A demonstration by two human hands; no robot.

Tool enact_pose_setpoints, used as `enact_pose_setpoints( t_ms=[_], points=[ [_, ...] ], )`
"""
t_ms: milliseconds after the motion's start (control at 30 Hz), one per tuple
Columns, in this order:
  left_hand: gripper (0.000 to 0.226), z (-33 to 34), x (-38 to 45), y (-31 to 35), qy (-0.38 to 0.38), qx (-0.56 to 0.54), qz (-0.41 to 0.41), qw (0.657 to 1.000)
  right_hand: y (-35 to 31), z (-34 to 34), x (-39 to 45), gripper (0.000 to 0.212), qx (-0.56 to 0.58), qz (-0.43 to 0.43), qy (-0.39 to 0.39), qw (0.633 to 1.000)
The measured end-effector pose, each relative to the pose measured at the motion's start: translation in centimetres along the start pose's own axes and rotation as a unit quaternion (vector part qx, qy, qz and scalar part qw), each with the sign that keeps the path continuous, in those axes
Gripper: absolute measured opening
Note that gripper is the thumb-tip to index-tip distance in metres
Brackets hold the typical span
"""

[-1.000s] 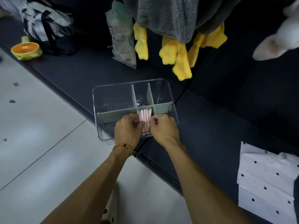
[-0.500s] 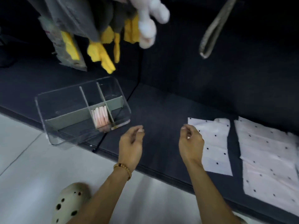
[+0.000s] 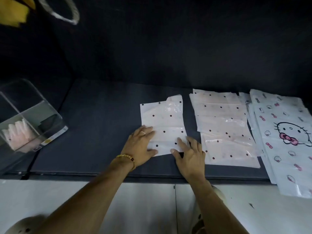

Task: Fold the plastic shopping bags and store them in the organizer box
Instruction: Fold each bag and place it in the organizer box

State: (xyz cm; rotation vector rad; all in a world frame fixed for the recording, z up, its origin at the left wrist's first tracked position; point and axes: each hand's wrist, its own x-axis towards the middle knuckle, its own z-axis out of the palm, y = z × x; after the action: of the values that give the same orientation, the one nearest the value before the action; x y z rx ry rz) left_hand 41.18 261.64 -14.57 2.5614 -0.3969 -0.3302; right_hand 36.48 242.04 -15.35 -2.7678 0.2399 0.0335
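L hand [image 3: 140, 146] & R hand [image 3: 190, 153] flat on 1 dotted bag [image 3: 163, 122], fingers straight, 2 bag stacks beside, 1 organizer box [image 3: 36, 105]

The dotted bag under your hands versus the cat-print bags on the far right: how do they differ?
The dotted bag lies alone, both hands pressing its near edge; the cat-print bags lie stacked, untouched. The first shows black dots, the stack pink bows and a cat face. Both lie flat on the dark mat.

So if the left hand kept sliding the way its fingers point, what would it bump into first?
Nothing solid soon: the left hand lies flat on the single dotted bag, fingers pointing up-right along it. Past the bag, probably the stack of dotted bags.
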Motion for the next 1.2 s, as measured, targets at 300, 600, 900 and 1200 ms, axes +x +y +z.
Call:
enact_pose_setpoints(
  t_ms=[300, 600, 900, 1200],
  points=[
    [0.022, 1.4, 1.1, 1.3, 0.111, 0.071, 0.029, 0.991, -0.1, -0.7, 1.3, 0.014, 0.062, 0.010, 0.034, 0.997],
    [0.014, -4.3, -3.2, -0.9, 0.183, 0.000, 0.071, 0.981, -4.8, -2.8, -0.5, 0.011, 0.043, -0.185, 0.151, 0.970],
    [0.015, -4.4, -9.8, -5.5, 0.109, 0.004, 0.010, 0.994, -7.6, -0.1, -3.7, 0.041, -0.044, -0.273, -0.083, 0.958],
    [0.056, -1.1, -4.8, -2.7, 0.047, -0.034, -0.011, 0.998, -4.5, -2.8, -1.4, 0.026, -0.051, -0.181, 0.038, 0.982]
  ],
)
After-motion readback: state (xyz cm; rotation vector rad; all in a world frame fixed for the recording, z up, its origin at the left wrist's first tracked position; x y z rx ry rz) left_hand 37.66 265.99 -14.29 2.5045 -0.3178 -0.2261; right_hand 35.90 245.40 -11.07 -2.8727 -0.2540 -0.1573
